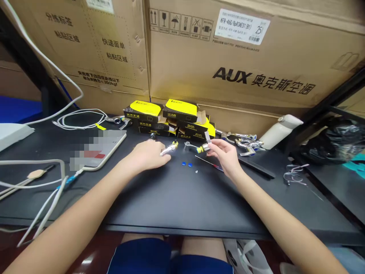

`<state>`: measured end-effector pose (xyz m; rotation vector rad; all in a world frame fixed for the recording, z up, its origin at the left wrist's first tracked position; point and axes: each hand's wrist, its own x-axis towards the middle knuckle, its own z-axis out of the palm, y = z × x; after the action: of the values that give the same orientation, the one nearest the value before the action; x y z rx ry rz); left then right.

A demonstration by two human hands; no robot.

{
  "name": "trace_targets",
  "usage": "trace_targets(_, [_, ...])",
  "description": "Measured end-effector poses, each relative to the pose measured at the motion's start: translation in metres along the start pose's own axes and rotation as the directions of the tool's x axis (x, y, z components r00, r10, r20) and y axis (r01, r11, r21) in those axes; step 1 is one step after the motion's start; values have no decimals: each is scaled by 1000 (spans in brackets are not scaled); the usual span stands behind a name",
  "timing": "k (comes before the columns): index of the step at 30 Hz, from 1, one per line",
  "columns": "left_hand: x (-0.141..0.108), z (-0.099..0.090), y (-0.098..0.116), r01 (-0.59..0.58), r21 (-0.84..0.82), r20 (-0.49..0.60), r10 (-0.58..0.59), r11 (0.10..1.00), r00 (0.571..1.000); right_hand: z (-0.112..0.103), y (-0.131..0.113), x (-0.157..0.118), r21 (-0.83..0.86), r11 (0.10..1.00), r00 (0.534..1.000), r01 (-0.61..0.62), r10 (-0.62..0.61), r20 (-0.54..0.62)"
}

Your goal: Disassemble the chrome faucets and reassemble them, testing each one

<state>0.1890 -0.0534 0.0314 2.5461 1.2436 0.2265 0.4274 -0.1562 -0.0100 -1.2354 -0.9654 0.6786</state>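
- left hand point(146, 155) loosely curled, fingers down on the black desk point(185, 198), just beside a chrome tap part point(169, 149) with a yellow band;
- right hand point(225, 156) pinching a small silver strip point(208, 137) just above a second banded tap part point(203, 148);
- two blue caps point(186, 164) and a thin screwdriver point(209, 163) on the desk between and below the hands;
- yellow-topped boxes point(159, 118) stacked behind;
- more chrome taps point(245, 141) off to the right

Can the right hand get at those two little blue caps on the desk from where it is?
Probably yes. The right hand is close to the blue caps, and only a thin rod lies flat on the black desk between them. It seems to be pinching a silver fitting, though.
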Motion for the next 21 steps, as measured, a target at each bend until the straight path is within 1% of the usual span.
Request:
trace_targets(1, [-1, -1, 1, -7, 156, 56, -2, 988, 998, 0, 1, -1, 4, 1000, 1000, 2, -2, 2])
trace_targets(2, [-2, -1, 1, -15, 239, 99, -9, 971, 995, 1, 1, -3, 3, 1000, 1000, 16, -16, 4])
trace_targets(4, [-2, 0, 2, -19, 301, 127, -21, 953, 992, 4, 0, -7, -1, 997, 997, 73, -73, 14])
trace_targets(6, [-1, 1, 1, -16, 310, 120, -22, 950, 993, 9, -4, -13, -9, 989, 988, 150, -150, 33])
trace_targets(8, [-1, 2, -1, -19, 325, 96, -14, 946, 995, 13, -8, -19, -44, 973, 973, 225, -223, 62])
trace_targets(10, [-2, 3, -2, -23, 354, 23, 16, 935, 1000, 16, -10, -25, -96, 953, 956, 287, -279, 90])
trace_targets(11, [-2, 4, -1, -39, 356, -32, 54, 934, 998, 17, -11, -27, -118, 943, 949, 310, -299, 103])
trace_targets(12, [-3, 6, 1, -83, 332, -87, 119, 940, 989, 18, -11, -29, -134, 936, 944, 325, -311, 115])
trace_targets(13, [-3, 8, 4, -161, 271, -131, 202, 949, 971, 20, -11, -31, -144, 932, 941, 331, -314, 128])
trace_targets(14, [-4, 12, 8, -266, 174, -166, 294, 948, 941, 22, -10, -33, -149, 932, 940, 330, -310, 140])
trace_targets(15, [-6, 16, 12, -386, 49, -201, 388, 921, 899, 25, -11, -34, -150, 935, 942, 322, -299, 154])
trace_targets(16, [-7, 21, 17, -493, -88, -218, 466, 865, 857, 26, -11, -36, -146, 939, 943, 311, -286, 172])
trace_targets(17, [-8, 26, 22, -561, -183, -263, 510, 807, 819, 27, -13, -37, -139, 943, 941, 304, -273, 201])
trace_targets(19, [-12, 36, 30, -652, -268, -321, 572, 709, 755, 22, -19, -38, -122, 942, 917, 312, -266, 297])
trace_targets(21, [-15, 42, 35, -695, -270, -361, 599, 666, 714, 7, -28, -36, -158, 925, 877, 345, -258, 404])
